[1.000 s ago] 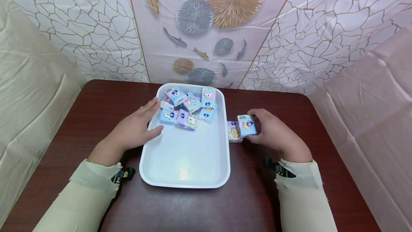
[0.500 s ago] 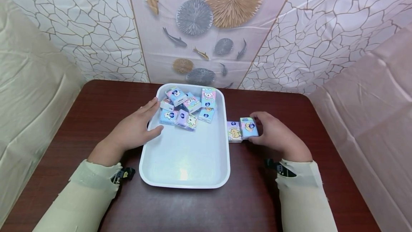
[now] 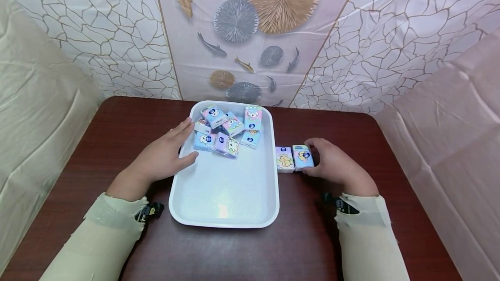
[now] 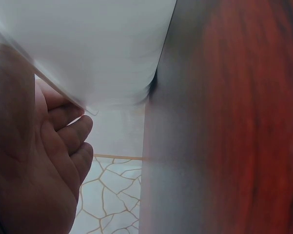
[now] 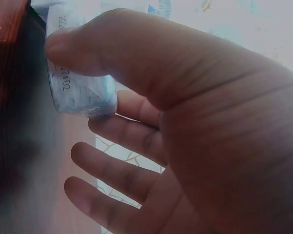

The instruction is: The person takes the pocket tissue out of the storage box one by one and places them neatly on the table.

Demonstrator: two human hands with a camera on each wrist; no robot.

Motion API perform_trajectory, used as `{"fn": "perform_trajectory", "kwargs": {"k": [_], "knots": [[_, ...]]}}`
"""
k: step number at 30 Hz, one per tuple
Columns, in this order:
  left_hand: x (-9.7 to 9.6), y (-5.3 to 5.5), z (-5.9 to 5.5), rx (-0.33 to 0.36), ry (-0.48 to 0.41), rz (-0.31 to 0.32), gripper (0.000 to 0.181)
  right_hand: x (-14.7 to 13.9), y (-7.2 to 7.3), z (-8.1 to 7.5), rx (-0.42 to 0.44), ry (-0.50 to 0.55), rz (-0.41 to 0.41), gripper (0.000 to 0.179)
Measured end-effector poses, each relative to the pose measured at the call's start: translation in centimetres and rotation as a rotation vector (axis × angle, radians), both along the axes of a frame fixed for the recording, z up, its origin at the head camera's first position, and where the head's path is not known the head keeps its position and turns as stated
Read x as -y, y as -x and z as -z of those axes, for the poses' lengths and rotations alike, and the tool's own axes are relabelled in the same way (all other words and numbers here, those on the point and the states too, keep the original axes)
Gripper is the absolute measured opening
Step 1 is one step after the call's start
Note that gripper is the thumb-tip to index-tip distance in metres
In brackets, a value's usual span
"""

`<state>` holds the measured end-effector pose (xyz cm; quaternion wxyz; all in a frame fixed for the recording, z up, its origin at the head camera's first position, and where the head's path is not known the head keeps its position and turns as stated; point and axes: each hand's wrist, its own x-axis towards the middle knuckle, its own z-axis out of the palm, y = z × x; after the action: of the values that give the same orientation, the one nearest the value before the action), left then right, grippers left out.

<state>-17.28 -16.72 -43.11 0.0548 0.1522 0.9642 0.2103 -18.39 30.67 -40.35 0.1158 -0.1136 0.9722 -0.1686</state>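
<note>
- Packet in blue (image 3: 302, 158) sits on the table (image 3: 300, 242), right of centre, pinched between thumb and fingers of the right hand (image 3: 333, 162).
- Purple packet (image 3: 284, 159) lies just left of it, beside the white tray (image 3: 224, 185).
- Left hand (image 3: 166, 153), left of centre, touches the tray's rim with loosely straight fingers, gripping nothing.
- Other packets (image 3: 233, 125) lie heaped in the tray near frame centre.

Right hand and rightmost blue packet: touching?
Touching: the right wrist view shows the right hand with thumb on the printed end of the blue packet.
</note>
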Motion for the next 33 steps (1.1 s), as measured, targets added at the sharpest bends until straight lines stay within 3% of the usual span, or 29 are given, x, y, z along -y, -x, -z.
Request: {"fn": "perform_trajectory", "kwargs": {"k": [16, 33], "knots": [[0.2, 0.0, 0.0, 0.003, -0.005, 0.016, 0.093, -0.4, 0.5, 1.2, 0.019, -0.004, -0.011, 0.078], [0.3, 0.0, 0.0, 0.002, -0.006, 0.020, 0.092, -0.2, 0.4, 1.2, 0.036, -0.010, 0.002, 0.076]]}}
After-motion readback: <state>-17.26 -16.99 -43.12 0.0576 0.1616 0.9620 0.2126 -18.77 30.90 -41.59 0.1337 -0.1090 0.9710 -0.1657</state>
